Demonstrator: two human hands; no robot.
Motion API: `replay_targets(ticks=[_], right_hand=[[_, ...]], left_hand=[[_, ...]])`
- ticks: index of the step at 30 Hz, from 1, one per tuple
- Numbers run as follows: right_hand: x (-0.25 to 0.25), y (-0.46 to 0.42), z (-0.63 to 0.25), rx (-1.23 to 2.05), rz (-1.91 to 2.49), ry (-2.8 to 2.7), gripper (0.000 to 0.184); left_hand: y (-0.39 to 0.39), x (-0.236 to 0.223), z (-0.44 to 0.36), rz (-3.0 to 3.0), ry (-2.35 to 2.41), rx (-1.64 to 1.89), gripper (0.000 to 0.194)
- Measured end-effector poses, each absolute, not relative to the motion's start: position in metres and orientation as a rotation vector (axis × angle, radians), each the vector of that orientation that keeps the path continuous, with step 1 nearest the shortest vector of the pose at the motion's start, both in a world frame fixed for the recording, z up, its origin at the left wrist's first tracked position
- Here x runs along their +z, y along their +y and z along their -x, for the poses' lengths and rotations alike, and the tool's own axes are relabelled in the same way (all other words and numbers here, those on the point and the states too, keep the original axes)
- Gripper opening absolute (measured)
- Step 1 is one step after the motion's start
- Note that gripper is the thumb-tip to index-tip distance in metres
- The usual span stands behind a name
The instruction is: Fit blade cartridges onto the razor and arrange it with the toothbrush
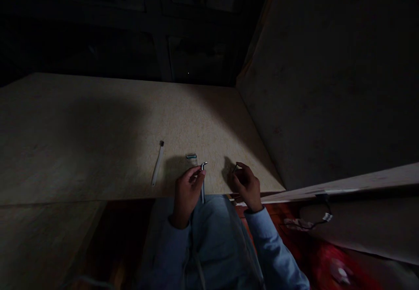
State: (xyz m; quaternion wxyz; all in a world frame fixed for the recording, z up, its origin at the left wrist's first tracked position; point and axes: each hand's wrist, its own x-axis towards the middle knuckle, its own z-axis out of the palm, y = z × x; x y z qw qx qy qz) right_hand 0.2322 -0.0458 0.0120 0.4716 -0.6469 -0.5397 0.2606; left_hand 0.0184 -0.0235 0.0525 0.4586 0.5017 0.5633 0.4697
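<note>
My left hand (188,189) pinches a slim silver razor handle (203,166) between thumb and fingers. The handle hangs downward past the table's front edge, and its angled neck points up and right. To the right, my right hand (247,185) pinches a small, thin dark piece with a greenish edge (235,168), perhaps a razor head; the dim light hides its detail. The two hands are apart, just above the table's front edge. A small teal and dark strip-shaped piece (191,156) lies on the table just beyond my left hand.
A pale toothbrush (157,164) with a dark head lies left of my hands on the light tabletop (183,115). A tall panel (327,89) borders the table's right side. A black cable (322,222) and blurred red cloth (340,259) are below right.
</note>
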Motion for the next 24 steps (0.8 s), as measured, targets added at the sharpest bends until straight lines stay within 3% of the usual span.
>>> replay_targets(ticks=[11, 24], right_hand=[[0.015, -0.051, -0.24, 0.85, 1.394, -1.22, 0.044], [0.019, -0.055, -0.247, 0.984, 1.227, -1.232, 0.04]], left_hand=[[-0.007, 0.054, -0.048, -1.362, 1.488, 1.144, 0.027], [0.038, 0.062, -0.07, -1.941, 1.825, 0.443, 0.018]])
